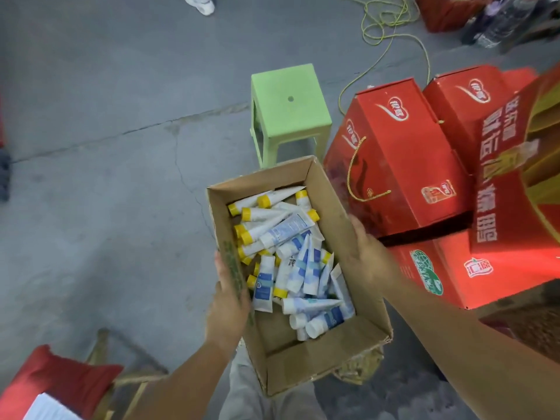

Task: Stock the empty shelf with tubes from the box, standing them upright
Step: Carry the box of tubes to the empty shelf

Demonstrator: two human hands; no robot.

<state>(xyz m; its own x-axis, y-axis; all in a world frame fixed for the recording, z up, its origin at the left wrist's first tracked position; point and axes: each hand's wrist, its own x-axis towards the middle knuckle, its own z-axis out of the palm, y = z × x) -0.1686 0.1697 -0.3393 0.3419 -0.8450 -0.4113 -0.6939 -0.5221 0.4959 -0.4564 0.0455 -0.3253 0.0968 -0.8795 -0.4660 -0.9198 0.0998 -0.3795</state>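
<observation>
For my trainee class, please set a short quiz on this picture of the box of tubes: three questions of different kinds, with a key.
1. True or false: the tubes in the box stand upright.
2. What stands on the floor just beyond the box? A. a green stool B. a blue bucket C. a ladder
3. Fill the gap: the left hand and the right hand are each on a side of the ____.

Key
1. False: they lie jumbled on their sides.
2. A
3. box
</observation>
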